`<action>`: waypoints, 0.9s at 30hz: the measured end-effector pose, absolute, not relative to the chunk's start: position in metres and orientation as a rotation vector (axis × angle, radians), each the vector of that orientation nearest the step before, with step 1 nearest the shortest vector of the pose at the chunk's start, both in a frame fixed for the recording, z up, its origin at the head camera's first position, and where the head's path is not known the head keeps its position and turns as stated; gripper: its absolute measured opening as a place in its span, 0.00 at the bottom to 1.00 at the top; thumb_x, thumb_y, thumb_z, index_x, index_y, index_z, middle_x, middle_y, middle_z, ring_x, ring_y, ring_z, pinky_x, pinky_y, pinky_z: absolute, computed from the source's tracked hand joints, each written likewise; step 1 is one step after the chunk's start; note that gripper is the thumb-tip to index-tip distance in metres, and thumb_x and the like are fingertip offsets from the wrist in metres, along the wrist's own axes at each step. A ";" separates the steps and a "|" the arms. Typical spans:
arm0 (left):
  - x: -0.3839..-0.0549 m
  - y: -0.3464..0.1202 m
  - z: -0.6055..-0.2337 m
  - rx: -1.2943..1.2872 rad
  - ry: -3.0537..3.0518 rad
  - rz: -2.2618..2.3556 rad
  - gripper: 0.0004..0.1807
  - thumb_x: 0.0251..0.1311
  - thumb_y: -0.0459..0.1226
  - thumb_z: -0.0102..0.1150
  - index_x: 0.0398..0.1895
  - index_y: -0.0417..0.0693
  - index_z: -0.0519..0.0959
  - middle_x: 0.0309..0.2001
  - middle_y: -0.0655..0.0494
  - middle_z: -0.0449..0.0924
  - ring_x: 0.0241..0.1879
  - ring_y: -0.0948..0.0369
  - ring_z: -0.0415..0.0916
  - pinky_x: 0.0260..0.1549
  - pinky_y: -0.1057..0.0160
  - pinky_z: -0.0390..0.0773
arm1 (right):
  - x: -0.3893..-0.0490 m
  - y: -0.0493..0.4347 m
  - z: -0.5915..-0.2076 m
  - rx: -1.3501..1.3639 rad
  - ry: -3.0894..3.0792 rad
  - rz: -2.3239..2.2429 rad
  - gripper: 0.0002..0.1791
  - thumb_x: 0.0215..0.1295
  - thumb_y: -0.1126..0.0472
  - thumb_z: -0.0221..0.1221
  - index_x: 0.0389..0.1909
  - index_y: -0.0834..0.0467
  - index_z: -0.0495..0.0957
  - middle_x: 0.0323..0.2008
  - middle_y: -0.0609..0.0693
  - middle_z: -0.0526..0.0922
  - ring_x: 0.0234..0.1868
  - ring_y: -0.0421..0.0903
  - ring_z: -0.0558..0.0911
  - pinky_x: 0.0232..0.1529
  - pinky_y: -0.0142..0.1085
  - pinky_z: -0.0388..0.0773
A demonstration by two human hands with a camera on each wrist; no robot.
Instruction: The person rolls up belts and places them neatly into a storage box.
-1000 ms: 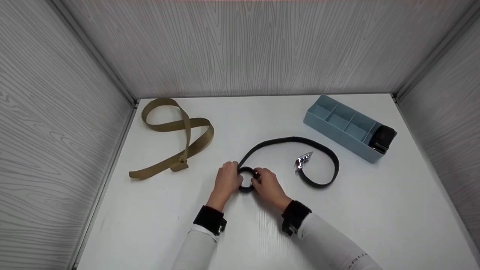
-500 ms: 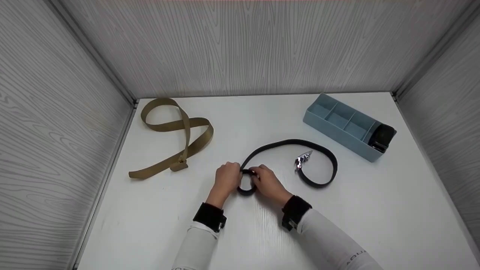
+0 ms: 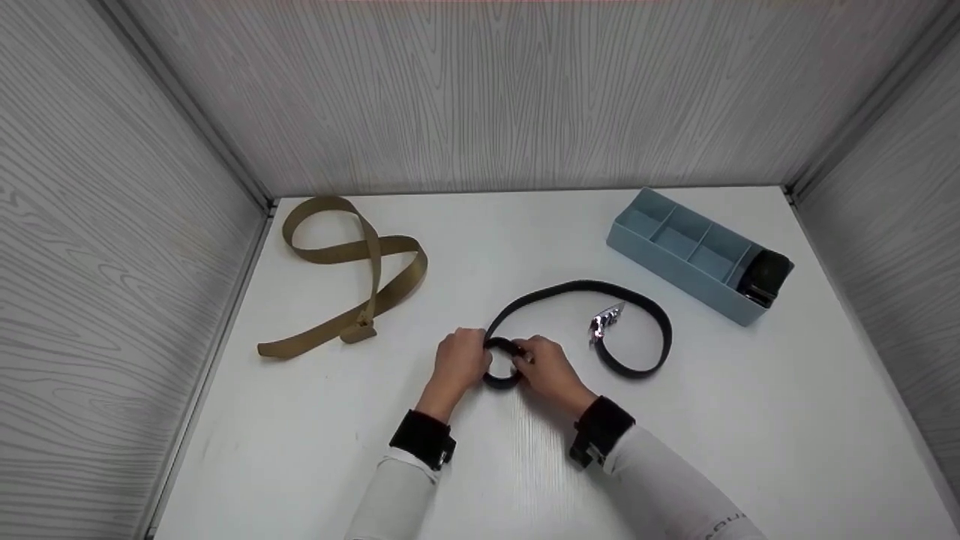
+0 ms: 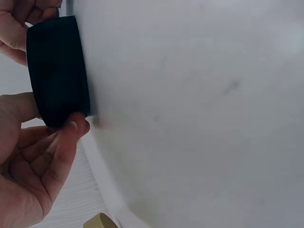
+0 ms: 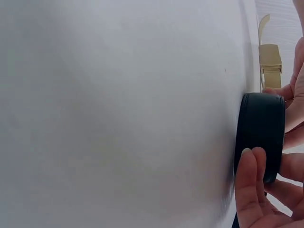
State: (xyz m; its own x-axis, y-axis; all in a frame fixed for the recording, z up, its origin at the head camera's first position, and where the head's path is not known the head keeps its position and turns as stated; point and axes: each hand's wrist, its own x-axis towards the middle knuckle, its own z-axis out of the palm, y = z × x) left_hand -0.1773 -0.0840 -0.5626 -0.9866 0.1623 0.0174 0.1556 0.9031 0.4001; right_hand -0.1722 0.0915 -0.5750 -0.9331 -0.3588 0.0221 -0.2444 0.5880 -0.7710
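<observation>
A black belt (image 3: 581, 286) stands on its edge on the white table, one end wound into a small ring between my two hands. Its silver buckle (image 3: 604, 322) lies at the other end, inside a wide curve to the right. My left hand (image 3: 460, 363) pinches the ring's left side, where the long strap leaves it. On the opposite side, my right hand (image 3: 550, 369) grips the coil with thumb and fingers. Both wrist views show the coiled strap (image 4: 58, 71) as a broad dark band held at its edges by the fingertips (image 5: 252, 164).
A tan webbing belt (image 3: 405, 281) with a tan buckle (image 3: 358, 331) lies looped at the left. At the back right is a blue divided tray (image 3: 670, 271); a black rolled item (image 3: 765, 276) sits in its right-end compartment. Wood-grain panels (image 3: 495, 90) enclose the table.
Both hands and the small ring have shifted slightly to the right. The right fingers have moved about on the ring's right side. The strap's long arc has sunk a little toward me.
</observation>
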 end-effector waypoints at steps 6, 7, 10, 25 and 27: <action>-0.181 -0.082 -0.562 0.280 3.067 0.556 0.12 0.57 0.41 0.68 0.25 0.43 0.79 0.24 0.50 0.81 0.25 0.52 0.80 0.23 0.54 0.75 | -0.177 0.089 -0.572 -0.547 2.668 -1.220 0.15 0.62 0.72 0.58 0.49 0.61 0.83 0.34 0.52 0.81 0.36 0.47 0.77 0.40 0.41 0.74; -0.181 -0.081 -0.562 0.279 3.069 0.546 0.13 0.57 0.42 0.69 0.25 0.44 0.79 0.24 0.51 0.81 0.25 0.52 0.80 0.23 0.54 0.75 | -0.178 0.089 -0.571 -0.564 2.667 -1.218 0.15 0.62 0.72 0.58 0.49 0.61 0.83 0.35 0.53 0.81 0.37 0.47 0.78 0.41 0.42 0.75; -0.183 -0.081 -0.562 0.283 3.069 0.519 0.13 0.57 0.43 0.69 0.23 0.45 0.79 0.23 0.52 0.81 0.25 0.53 0.80 0.22 0.55 0.74 | -0.179 0.088 -0.572 -0.587 2.662 -1.224 0.15 0.63 0.72 0.58 0.50 0.61 0.83 0.38 0.54 0.83 0.40 0.48 0.80 0.45 0.44 0.75; -0.182 -0.080 -0.563 0.292 3.107 0.392 0.10 0.57 0.39 0.67 0.23 0.43 0.82 0.25 0.48 0.83 0.26 0.49 0.81 0.23 0.52 0.77 | -0.173 0.098 -0.569 -0.192 2.619 -1.259 0.07 0.63 0.63 0.63 0.38 0.62 0.83 0.25 0.47 0.81 0.24 0.41 0.78 0.28 0.36 0.76; -0.182 -0.080 -0.562 0.285 3.087 0.422 0.09 0.57 0.38 0.67 0.23 0.43 0.82 0.26 0.48 0.82 0.27 0.50 0.81 0.25 0.52 0.77 | -0.174 0.097 -0.568 -0.212 2.621 -1.251 0.07 0.64 0.63 0.62 0.39 0.62 0.84 0.24 0.47 0.81 0.22 0.40 0.78 0.27 0.35 0.75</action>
